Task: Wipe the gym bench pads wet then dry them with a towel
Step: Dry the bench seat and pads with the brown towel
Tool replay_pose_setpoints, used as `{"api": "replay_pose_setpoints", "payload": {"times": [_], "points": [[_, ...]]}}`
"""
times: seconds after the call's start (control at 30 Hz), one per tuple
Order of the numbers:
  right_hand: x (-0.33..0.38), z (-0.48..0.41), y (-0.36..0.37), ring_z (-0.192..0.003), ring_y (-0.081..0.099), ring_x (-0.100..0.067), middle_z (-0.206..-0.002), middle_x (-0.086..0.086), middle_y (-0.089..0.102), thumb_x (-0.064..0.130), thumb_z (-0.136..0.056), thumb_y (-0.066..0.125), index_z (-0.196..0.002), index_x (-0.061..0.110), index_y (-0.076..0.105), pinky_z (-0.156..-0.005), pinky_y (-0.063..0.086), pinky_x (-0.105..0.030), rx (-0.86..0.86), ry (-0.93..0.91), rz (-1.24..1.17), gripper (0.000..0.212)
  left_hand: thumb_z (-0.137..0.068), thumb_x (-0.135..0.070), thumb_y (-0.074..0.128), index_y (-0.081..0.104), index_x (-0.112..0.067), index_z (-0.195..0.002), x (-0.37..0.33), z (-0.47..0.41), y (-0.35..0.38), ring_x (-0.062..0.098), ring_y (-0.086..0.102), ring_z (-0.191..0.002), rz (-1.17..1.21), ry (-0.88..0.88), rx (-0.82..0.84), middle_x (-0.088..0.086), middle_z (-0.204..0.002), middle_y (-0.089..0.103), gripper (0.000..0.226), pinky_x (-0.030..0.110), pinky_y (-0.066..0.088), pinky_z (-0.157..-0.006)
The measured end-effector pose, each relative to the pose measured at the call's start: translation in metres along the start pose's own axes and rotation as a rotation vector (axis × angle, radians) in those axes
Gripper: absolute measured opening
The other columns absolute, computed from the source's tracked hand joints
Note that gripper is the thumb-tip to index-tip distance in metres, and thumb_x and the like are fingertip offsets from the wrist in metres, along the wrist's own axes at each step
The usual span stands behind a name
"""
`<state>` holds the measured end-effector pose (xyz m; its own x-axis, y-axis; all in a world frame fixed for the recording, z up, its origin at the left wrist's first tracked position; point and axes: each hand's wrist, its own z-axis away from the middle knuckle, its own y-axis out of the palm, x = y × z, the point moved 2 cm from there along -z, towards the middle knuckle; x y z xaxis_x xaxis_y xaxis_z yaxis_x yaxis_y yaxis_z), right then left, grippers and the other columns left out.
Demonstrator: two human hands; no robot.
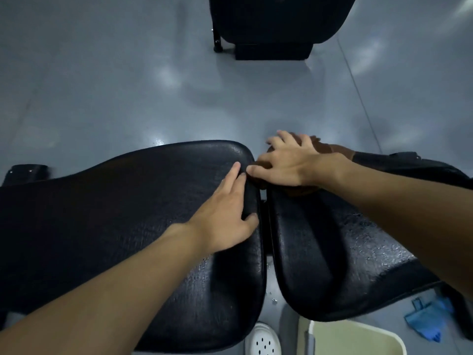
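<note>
Fingers flat, right hand presses a brown cloth mid-frame, left hand braces the left pad; seemingly mid-wipe, droplets below need sweeping.

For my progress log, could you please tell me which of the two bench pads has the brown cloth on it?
The right-hand pad: the right hand presses the brown cloth on its far end; the left pad bears only the left hand.

Two black bench pads lie side by side: the left pad and the right pad. There are two hands, the left hand and the right hand, and one brown cloth. Near on the floor are one blue cloth, one white perforated shoe and one cream bin. One piece of black equipment stands far.
</note>
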<state>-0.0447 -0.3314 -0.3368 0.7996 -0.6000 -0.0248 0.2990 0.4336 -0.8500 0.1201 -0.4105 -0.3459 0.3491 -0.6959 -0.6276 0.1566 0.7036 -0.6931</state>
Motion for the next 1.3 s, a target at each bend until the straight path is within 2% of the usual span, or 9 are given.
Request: {"api": "replay_pose_setpoints", "payload": {"times": [0.1, 0.23, 0.5, 0.7, 0.8, 0.9, 1.0, 1.1, 1.3], "points": [[0.017, 0.008, 0.004, -0.139, 0.030, -0.028, -0.143, -0.004, 0.048, 0.064, -0.085, 0.017, -0.122, 0.035, 0.064, -0.114, 0.013, -0.058, -0.116, 0.019, 0.056, 0.067, -0.092, -0.036, 0.055, -0.001, -0.013, -0.156, 0.002, 0.003, 0.003, 0.017, -0.004, -0.150, -0.072, 0.037, 0.001, -0.007, -0.162, -0.022, 0.089, 0.029, 0.008, -0.121], [0.031, 0.045, 0.034, -0.150, 0.015, -0.013, -0.146, 0.006, 0.049, 0.068, -0.080, 0.007, -0.109, 0.029, 0.072, -0.122, -0.001, -0.048, -0.275, -0.135, 0.008, 0.081, -0.098, -0.038, 0.049, -0.004, -0.010, -0.156, 0.013, 0.011, 0.009, 0.018, -0.014, -0.149, -0.136, 0.099, -0.035, 0.002, -0.162, -0.022, 0.084, 0.023, -0.011, -0.112], [0.040, 0.032, 0.038, -0.147, 0.021, -0.014, -0.147, 0.002, 0.049, 0.058, -0.080, 0.010, -0.100, 0.032, 0.076, -0.120, 0.007, -0.046, -0.447, -0.004, 0.017, 0.074, -0.099, -0.042, 0.047, -0.005, -0.013, -0.156, 0.024, 0.001, 0.015, 0.020, -0.015, -0.149, -0.111, 0.147, -0.059, 0.001, -0.160, -0.026, 0.083, 0.027, -0.009, -0.115], [0.047, 0.075, 0.064, -0.147, 0.023, -0.006, -0.139, 0.009, 0.056, 0.043, -0.096, 0.026, -0.102, 0.023, 0.071, -0.121, 0.008, -0.041, -0.500, -0.126, 0.029, 0.049, -0.093, -0.045, 0.056, 0.007, -0.018, -0.157, 0.030, 0.005, 0.011, 0.022, 0.002, -0.151, -0.130, 0.146, -0.048, -0.007, -0.163, -0.014, 0.085, 0.037, 0.011, -0.120], [0.050, 0.072, 0.062, -0.145, 0.031, -0.014, -0.125, 0.008, 0.063, 0.054, -0.095, 0.026, -0.084, 0.022, 0.069, -0.119, 0.018, -0.049, -0.484, -0.089, 0.001, 0.054, -0.069, -0.026, 0.063, 0.056, -0.013, -0.119, 0.026, 0.016, 0.005, 0.016, 0.040, -0.119, 0.079, 0.117, -0.086, -0.001, -0.134, 0.037, 0.052, 0.031, 0.035, -0.094], [0.058, 0.065, 0.052, -0.120, 0.058, -0.026, -0.089, 0.002, 0.071, 0.076, -0.077, 0.019, -0.058, 0.025, 0.058, -0.103, 0.042, -0.046, -0.584, -0.021, -0.050, 0.067, -0.048, -0.020, 0.055, 0.067, -0.008, -0.103, 0.032, 0.030, 0.013, 0.029, 0.059, -0.104, 0.116, 0.183, -0.170, 0.007, -0.118, 0.062, 0.058, 0.037, 0.047, -0.092], [0.063, 0.086, 0.069, -0.098, 0.062, -0.027, -0.088, -0.001, 0.068, 0.058, -0.074, 0.028, -0.060, 0.024, 0.056, -0.091, 0.048, -0.041, -0.682, -0.082, 0.015, 0.046, -0.046, -0.016, 0.050, 0.064, -0.013, -0.088, 0.039, 0.048, 0.027, 0.026, 0.060, -0.093, 0.099, 0.194, -0.170, 0.007, -0.104, 0.062, 0.044, 0.036, 0.043, -0.081], [0.066, 0.118, 0.095, -0.099, 0.060, -0.023, -0.092, 0.002, 0.066, 0.052, -0.076, 0.028, -0.070, 0.021, 0.060, -0.094, 0.045, -0.042, -0.717, -0.226, 0.036, 0.044, -0.047, -0.018, 0.050, 0.056, -0.032, -0.088, 0.037, 0.056, 0.028, 0.016, 0.044, -0.091, 0.145, 0.158, -0.184, -0.004, -0.100, 0.046, 0.044, 0.034, 0.034, -0.081], [0.064, 0.123, 0.100, -0.106, 0.052, -0.011, -0.078, 0.009, 0.059, 0.057, -0.072, 0.024, -0.059, 0.022, 0.046, -0.107, 0.032, -0.045, -0.705, -0.183, 0.013, 0.043, -0.072, -0.021, 0.050, 0.061, -0.012, -0.097, 0.021, 0.054, 0.037, 0.023, 0.058, -0.073, 0.091, 0.110, -0.270, 0.013, -0.081, 0.064, 0.029, 0.037, 0.045, -0.072]]}}
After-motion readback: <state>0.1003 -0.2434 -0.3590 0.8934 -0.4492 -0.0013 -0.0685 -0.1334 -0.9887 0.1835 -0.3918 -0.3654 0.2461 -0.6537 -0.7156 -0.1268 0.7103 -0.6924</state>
